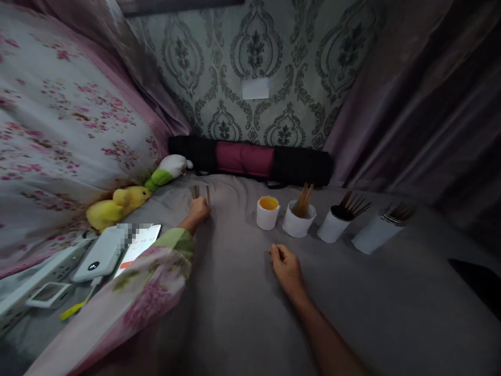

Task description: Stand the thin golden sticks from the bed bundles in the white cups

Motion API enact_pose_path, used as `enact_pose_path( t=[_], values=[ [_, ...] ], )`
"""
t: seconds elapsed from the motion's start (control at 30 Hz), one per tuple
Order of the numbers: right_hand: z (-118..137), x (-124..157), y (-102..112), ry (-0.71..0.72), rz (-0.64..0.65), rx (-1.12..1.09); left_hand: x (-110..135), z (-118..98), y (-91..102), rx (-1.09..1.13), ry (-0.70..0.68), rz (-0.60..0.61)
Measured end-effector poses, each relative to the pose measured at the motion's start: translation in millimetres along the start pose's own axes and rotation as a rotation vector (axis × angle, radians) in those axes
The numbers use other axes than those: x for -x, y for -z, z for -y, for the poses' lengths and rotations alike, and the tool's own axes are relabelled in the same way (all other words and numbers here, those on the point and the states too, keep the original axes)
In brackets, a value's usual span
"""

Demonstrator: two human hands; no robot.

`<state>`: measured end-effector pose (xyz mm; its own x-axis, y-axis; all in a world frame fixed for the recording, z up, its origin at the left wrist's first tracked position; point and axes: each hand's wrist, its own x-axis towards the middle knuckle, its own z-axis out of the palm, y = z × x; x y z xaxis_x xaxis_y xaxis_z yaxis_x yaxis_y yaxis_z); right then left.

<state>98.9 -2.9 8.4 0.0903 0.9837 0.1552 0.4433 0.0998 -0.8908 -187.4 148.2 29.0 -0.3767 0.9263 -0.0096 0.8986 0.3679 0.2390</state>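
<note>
My left hand is closed around a small bundle of thin sticks, whose brownish ends poke up above the fist; one stick stands apart from the others. My right hand rests low over the grey sheet with its fingers curled and pinched; anything between them is hidden. Just beyond it stands a white cup with a yellow inside. To its right is a wider white cup with several light wooden sticks leaning in it. Farther right, a dark-lined white cup and a tilted-looking white container also hold sticks.
A power strip, a power bank and a lit phone lie at left. Yellow and white-green plush toys line the curtain. A black and maroon long bag lies along the wall. A dark flat object is at right.
</note>
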Motion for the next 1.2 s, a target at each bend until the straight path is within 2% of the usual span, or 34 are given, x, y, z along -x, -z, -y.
enact_pose_path(
  t=[0.3, 0.67, 1.2],
  values=[
    [-0.3, 0.1, -0.1, -0.020, 0.013, -0.015, -0.7, 1.2, -1.8, 0.026, 0.024, -0.017],
    [-4.4, -1.2, -2.4, -0.001, 0.008, -0.011, 0.8, 1.8, 1.3, 0.047, -0.015, -0.032],
    [-2.6, -0.8, -1.6, 0.013, 0.003, 0.007, 8.1, -0.6, 8.7, 0.079, 0.011, -0.023]
  ],
)
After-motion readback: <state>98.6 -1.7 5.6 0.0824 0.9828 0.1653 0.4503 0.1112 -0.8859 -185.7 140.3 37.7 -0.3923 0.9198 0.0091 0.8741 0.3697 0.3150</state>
